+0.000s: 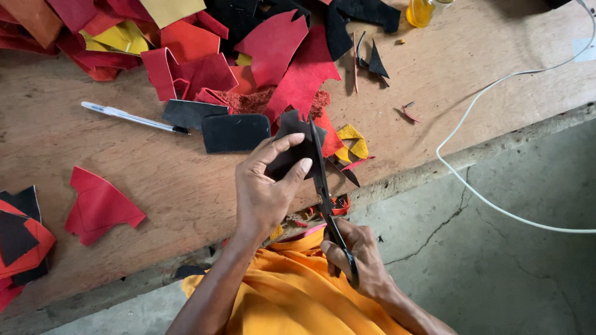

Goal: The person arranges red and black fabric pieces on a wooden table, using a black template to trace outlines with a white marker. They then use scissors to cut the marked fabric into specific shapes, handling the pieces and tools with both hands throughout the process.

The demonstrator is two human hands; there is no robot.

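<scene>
My left hand (264, 186) pinches a small black leather piece (293, 146) between thumb and fingers, over the near edge of a wooden board (186, 186). My right hand (360, 257) grips the handles of black scissors (323, 186), whose blades run up along the right side of the black piece. Both hands sit above my orange-clad lap (292, 291).
Red, orange, yellow and black leather scraps (248, 49) are heaped at the board's far side. A black rounded cutout (234, 133), a pen (130, 116) and a red piece (99, 208) lie nearer. A white cable (472, 186) loops over the concrete floor at right. A yellow bottle (421, 12) stands at the top.
</scene>
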